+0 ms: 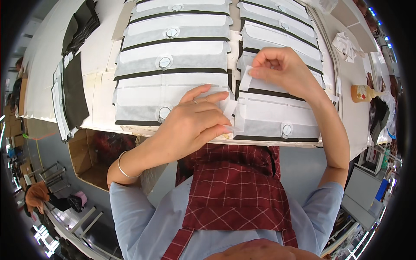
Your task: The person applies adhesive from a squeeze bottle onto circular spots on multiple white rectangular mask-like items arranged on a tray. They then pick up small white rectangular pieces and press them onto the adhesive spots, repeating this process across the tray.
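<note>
My right hand (pixel 281 71) pinches a small white strip (pixel 245 79) between thumb and fingers, over the left edge of the right column of panels. Near the front edge of the table, my left hand (pixel 190 115) is closed with thumb and forefinger together on small white strips (pixel 230 109); how many it holds is hard to make out. Beneath the left hand lies the front left panel (pixel 138 95), white and grey with black edging and a round disc. To its right is the matching front right panel (pixel 273 115).
More such panels (pixel 143 52) overlap in two columns running away from me. Black pieces (pixel 76 91) lie at the left of the table (pixel 97 104). On the right are an amber bottle (pixel 362 93) and a crumpled white cloth (pixel 345 44). Below left stands a cardboard box (pixel 82 154).
</note>
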Motion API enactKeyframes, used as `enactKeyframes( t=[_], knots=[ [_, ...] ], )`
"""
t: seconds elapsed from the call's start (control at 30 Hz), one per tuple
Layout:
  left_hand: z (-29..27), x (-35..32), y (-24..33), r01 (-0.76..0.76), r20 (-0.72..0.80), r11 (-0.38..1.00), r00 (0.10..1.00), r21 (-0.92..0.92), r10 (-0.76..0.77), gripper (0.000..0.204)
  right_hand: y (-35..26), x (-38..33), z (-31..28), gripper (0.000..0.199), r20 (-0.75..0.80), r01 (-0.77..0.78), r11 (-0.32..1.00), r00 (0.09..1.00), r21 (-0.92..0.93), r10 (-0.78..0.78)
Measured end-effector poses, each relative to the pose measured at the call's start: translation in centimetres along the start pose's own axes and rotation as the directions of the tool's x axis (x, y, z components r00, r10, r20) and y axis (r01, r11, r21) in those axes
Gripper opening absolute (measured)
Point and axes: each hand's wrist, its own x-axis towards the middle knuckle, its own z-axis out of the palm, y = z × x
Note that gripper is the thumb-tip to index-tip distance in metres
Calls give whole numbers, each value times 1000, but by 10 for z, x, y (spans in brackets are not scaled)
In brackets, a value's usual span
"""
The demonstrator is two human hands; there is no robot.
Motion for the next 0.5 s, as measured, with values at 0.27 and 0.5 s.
enactKeyframes(
  t=[0.27,0.5],
  knots=[
    [-7,-1,6,79,12,991,997,-105,-78,7,-9,13,0,15,-20,-117,986,993,-118,115],
    [-14,15,13,-54,101,998,994,31,51,9,-8,12,3,17,-67,-120,984,991,-131,112]
  ],
)
